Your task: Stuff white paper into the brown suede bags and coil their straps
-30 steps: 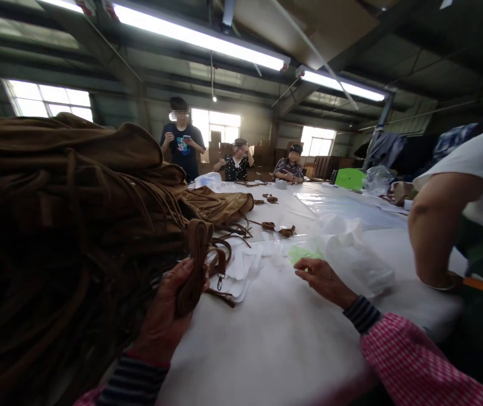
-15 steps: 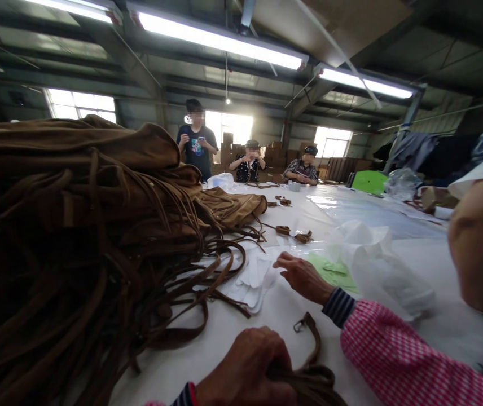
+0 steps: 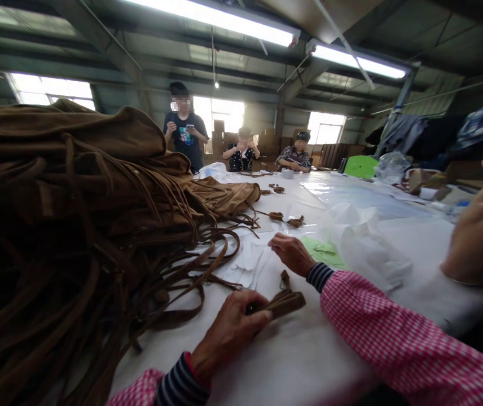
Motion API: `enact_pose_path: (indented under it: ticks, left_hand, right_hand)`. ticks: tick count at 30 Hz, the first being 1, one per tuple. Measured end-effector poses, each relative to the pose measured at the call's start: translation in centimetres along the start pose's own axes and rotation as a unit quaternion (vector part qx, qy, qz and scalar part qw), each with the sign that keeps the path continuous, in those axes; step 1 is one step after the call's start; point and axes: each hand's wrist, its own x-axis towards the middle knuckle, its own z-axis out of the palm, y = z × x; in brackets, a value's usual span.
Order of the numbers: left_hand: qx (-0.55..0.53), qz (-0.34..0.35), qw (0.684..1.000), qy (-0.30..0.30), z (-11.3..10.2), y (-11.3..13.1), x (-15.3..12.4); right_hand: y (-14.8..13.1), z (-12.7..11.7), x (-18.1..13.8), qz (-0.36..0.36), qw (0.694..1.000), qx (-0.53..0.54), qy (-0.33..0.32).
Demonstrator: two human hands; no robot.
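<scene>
My left hand is closed round a folded brown strap, low over the white tabletop. A small metal buckle shows at the strap's far end. Ahead of it, my right hand has its fingers drawn together at the edge of some white paper-like slips. Whatever lies between those fingertips is hidden. Just beyond that hand rests a light green sheet. On the left, a big heap of brown bags trails long straps toward the slips.
Small brown strap bundles lie farther along the white table. Crumpled clear plastic sits right of the green sheet. Another person's arm leans in at the right. Several people are at the far side, one standing person holding a phone.
My left hand has moved forward and up in view with the folded strap, which shows more fully now. My right fingers have drawn closer together by the white slips. The view has shifted slightly.
</scene>
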Motion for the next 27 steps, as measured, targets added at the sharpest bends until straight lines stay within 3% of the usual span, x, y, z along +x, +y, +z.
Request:
enact_pose_path:
  ticks: [2, 4, 7, 9, 11, 15, 18, 21, 23, 25, 27]
  left_hand:
    - [-0.058, -0.023, 0.998, 0.019, -0.1, 0.1, 0.1]
    - [-0.126, -0.058, 0.989, 0.047, -0.2, 0.2, 0.3]
    - [-0.218, -0.097, 0.967, 0.091, -0.5, -0.1, 0.6]
    - [-0.268, -0.099, 0.952, 0.107, -0.6, -0.5, 1.0]
    - [-0.307, -0.085, 0.942, 0.108, -0.5, -0.8, 1.2]
    - [-0.334, -0.046, 0.938, 0.085, -0.3, -0.5, 1.0]
    - [-0.290, -0.016, 0.953, 0.080, -0.3, 0.3, 0.5]
    - [-0.229, 0.022, 0.968, 0.101, -0.5, 0.9, 0.1]
    - [-0.207, 0.032, 0.969, 0.129, -0.7, 1.1, 0.0]
    - [-0.179, 0.042, 0.968, 0.169, -0.9, 1.0, 0.1]
    - [-0.145, 0.063, 0.966, 0.204, -1.1, 1.0, 0.2]
  right_hand:
    - [-0.6, -1.8, -0.3, 0.048, 0.996, 0.028, 0.071]
    - [-1.8, -4.0, -1.5, 0.113, 0.973, 0.114, 0.167]
    - [-4.4, -6.3, -5.2, 0.207, 0.882, 0.306, 0.293]
    - [-6.3, -6.4, -8.2, 0.251, 0.839, 0.382, 0.295]
    - [-8.1, -5.3, -10.7, 0.298, 0.814, 0.434, 0.244]
    - [-11.3, -2.0, -11.9, 0.372, 0.768, 0.497, 0.160]
    - [-12.6, -0.5, -10.1, 0.396, 0.720, 0.538, 0.187]
    - [-12.8, 0.1, -8.4, 0.428, 0.634, 0.597, 0.240]
    - [-12.5, 0.4, -8.0, 0.444, 0.593, 0.619, 0.261]
    - [-12.3, 0.6, -8.2, 0.450, 0.579, 0.622, 0.275]
    - [-12.2, 0.6, -8.5, 0.453, 0.586, 0.609, 0.284]
